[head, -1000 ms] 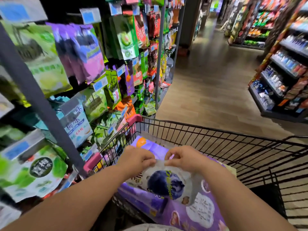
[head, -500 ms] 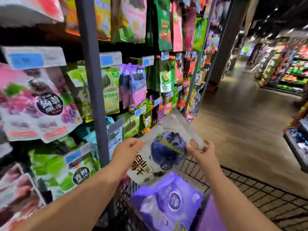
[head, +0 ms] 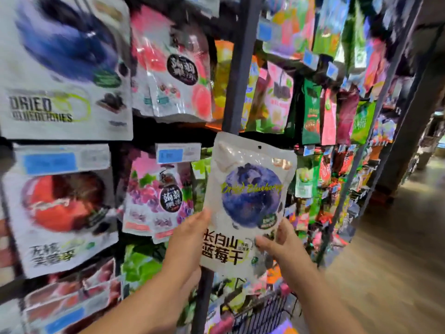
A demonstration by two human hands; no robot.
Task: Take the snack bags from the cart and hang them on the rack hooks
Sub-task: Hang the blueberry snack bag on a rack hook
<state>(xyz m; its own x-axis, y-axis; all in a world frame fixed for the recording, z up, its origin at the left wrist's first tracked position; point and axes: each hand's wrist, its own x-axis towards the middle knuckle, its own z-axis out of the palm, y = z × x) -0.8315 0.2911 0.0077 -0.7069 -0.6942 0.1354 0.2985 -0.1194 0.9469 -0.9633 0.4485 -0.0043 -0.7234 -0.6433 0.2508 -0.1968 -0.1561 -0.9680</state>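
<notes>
Since half a second ago the blueberry bag (head: 250,189) has risen from just above the cart (head: 262,314) and turned upright. It is now held in the air in front of the dark rack post (head: 240,68), with the print facing the person. The left hand (head: 190,242) grips the lower left edge. The right hand (head: 279,244) pinches the lower right corner, thumb on the front. The hang hole (head: 259,147) sits at top centre, free and uncovered.

The step in hand appears to be carrying the bag to a hook. Recommended procedure:

1. Select the row. Matching hanging blueberry bags (head: 62,68) are at the upper left, so that row is the likely target.
2. Locate the hook tip. No tip can be seen from here, as stock and price tags (head: 171,155) cover them.
3. Move one hand up beside the hole. Held only at the bottom, the soft top may fold away from the hook.
4. Align the hole with the tip and push straight back.
5. Release only once the bag hangs by itself, without disturbing the bags beside it.
</notes>
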